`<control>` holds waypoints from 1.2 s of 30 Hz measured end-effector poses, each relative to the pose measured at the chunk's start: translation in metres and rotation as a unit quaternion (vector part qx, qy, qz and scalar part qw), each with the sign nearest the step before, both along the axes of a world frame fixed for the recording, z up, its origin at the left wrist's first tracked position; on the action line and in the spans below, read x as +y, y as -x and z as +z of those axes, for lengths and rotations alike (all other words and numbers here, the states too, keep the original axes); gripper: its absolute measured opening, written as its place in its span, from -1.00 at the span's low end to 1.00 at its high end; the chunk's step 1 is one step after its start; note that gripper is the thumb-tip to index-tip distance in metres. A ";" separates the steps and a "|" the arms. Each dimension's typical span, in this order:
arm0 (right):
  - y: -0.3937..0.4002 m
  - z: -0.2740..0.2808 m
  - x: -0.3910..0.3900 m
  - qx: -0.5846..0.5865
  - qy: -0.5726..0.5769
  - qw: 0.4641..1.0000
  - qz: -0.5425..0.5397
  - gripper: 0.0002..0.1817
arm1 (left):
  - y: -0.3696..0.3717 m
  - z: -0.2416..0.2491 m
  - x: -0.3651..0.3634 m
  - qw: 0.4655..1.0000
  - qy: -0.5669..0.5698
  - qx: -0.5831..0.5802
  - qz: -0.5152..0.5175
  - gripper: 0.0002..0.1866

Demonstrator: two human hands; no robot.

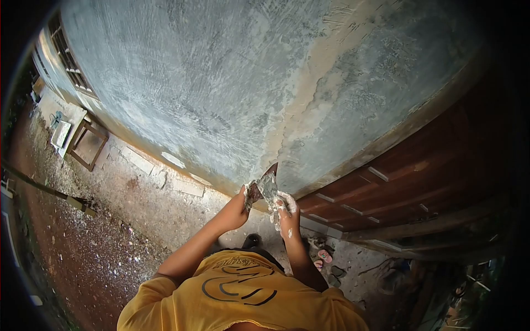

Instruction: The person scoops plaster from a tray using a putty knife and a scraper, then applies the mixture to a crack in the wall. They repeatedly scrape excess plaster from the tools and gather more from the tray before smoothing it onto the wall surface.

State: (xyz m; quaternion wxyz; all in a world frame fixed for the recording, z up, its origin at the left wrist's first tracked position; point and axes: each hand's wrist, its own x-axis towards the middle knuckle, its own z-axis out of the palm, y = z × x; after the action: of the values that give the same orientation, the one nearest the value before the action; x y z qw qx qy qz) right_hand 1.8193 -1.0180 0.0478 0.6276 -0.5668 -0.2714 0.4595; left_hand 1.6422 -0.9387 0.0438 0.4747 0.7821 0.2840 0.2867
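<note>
In front of my chest, my left hand (237, 208) is closed round a dark, flat trowel (253, 193) caked with pale putty. My right hand (289, 217) grips a grey putty knife (269, 188), and white paste coats its fingers. The two tools overlap and seem to touch; a dark pointed tip sticks up beyond them. Their handles are mostly hidden by the fingers and the paste. Just past the tools rises a grey-blue wall (204, 83) with a beige patched strip (303, 91) running up it.
A brown panelled door (419, 165) stands at the right. Pink sandals (324, 255) lie on the ground near it. To the left, a wooden frame (88, 146) leans by a low table (74, 117). White flecks cover the ground (110, 243); barred windows (69, 55) line the far wall.
</note>
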 end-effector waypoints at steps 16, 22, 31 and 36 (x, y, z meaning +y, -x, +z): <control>-0.006 -0.013 0.007 0.186 -0.012 0.982 -0.016 -0.72 | -0.007 0.002 -0.005 0.993 -0.020 -0.104 0.059 -0.33; 0.004 -0.011 0.001 0.074 -0.033 0.994 -0.067 -0.75 | -0.014 -0.003 0.002 0.771 0.433 -0.451 0.121 -0.39; 0.028 0.016 -0.030 0.047 0.065 0.996 -0.027 -0.72 | -0.012 -0.040 0.024 0.728 0.458 -0.493 0.128 -0.63; 0.025 0.006 -0.028 0.000 -0.004 0.999 -0.036 -0.72 | -0.025 0.011 0.010 0.732 0.438 -0.474 0.217 -0.53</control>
State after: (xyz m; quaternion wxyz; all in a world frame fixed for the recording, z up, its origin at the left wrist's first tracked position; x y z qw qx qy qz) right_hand 1.7947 -1.0462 0.0539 0.6458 -0.5736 -0.2533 0.4356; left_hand 1.6676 -0.9292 0.0547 0.7628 0.1675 0.2779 0.5593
